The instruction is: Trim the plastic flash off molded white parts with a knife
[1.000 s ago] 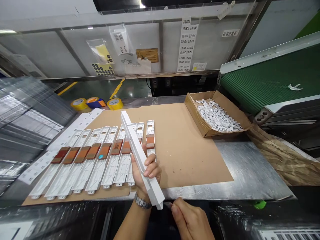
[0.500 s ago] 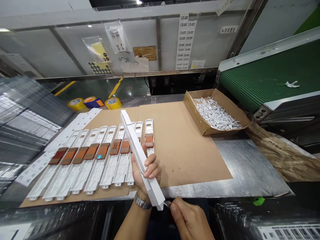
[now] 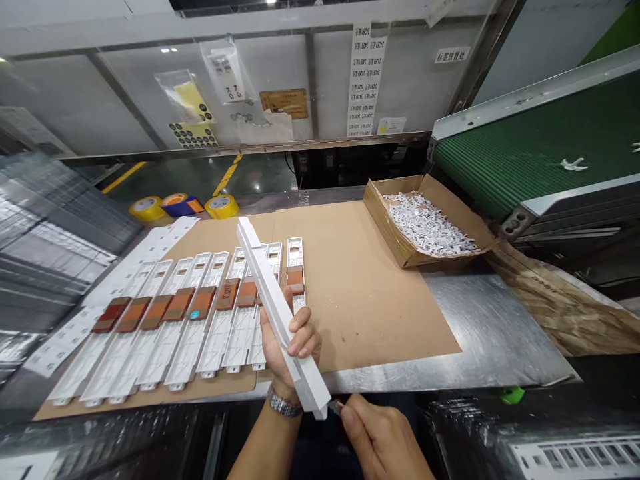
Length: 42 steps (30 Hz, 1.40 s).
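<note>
Left hand (image 3: pixel 290 340), fingers (image 3: pixel 303 340) clamped around a long white plastic bar (image 3: pixel 273 307), tilted above a row of white panels (image 3: pixel 200 327) near the front edge of the worktop (image 3: pixel 500 333). Right hand (image 3: pixel 380 440), fingers (image 3: pixel 353 427) together on a small metal tip (image 3: pixel 336 407), perhaps a blade, just beside the bar's lower end.

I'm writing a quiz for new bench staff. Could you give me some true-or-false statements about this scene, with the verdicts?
1. The left hand holds a long white plastic bar. True.
2. The metal wristwatch is on the right wrist. False: it is on the wrist of the left hand.
3. The cardboard box of small white pieces sits on the green conveyor belt. False: it stands beside the belt.
4. The right hand holds a small metal tool near the bar's lower end. True.
</note>
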### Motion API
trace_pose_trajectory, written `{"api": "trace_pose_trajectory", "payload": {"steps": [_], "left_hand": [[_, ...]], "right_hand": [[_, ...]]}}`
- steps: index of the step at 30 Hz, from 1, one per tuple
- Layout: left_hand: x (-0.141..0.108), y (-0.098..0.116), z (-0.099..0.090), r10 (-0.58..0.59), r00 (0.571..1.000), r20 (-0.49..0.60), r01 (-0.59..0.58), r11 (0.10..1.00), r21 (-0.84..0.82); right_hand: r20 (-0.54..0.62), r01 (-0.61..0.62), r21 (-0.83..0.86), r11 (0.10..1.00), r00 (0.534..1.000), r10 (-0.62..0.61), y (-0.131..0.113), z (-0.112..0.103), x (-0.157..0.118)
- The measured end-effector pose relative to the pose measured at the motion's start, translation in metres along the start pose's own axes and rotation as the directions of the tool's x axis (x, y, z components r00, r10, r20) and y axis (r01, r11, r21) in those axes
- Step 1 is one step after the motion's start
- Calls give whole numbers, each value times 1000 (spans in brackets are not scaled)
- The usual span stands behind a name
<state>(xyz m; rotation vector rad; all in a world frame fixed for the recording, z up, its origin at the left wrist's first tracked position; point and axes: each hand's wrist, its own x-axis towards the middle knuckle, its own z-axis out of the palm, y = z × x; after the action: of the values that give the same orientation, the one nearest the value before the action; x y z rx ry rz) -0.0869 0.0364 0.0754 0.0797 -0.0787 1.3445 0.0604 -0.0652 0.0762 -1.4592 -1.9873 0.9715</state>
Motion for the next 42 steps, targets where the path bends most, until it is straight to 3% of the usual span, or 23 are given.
{"api": "trace_pose_trajectory", "payload": {"steps": [16,29,42], "left_hand": [[0,-4,0,-31,999,-6,31,998,52],[1,-7,1,-37,999,14,37,998,42],[-2,-8,-1,-41,999,25,40,999,36]], "right_hand": [[101,-106,81,991,990,98,-5,-8,0],[76,-155,148,977,987,145,-4,-8,-6],[30,-81,99,992,996,79,-3,-4,-7]]}}
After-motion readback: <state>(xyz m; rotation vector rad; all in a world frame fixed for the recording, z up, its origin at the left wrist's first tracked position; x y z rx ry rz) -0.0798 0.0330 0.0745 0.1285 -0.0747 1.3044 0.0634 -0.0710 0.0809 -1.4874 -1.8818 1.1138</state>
